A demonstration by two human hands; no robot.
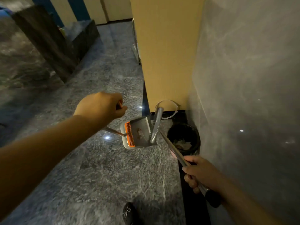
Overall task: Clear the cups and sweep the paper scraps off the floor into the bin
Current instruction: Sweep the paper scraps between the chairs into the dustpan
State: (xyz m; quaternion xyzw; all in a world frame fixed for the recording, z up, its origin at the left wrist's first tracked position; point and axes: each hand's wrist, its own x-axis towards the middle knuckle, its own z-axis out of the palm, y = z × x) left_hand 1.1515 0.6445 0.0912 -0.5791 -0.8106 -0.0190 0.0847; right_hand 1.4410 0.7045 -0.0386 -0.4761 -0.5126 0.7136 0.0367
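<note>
Grey metal dustpan with an orange comb edge (pixel 138 135) beside the round black bin (pixel 184 138) on the grey marble floor (pixel 97 168).
Left hand (pixel 101 105) grips the dustpan's handle; right hand (pixel 200 172) grips the silver broom pole (pixel 172 147); brownish scraps (pixel 140 133) lie in the pan.

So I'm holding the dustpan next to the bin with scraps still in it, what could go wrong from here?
1. The scraps lie in the dustpan, which sits beside the black bin, not over it; tipping now would likely spill them onto the floor.
2. The right hand grips one long metal handle slanting across the bin's mouth, so it may knock the bin or block the pour.
3. The left hand grips the other handle high up, so fine control of the tilt may be poor.
</note>
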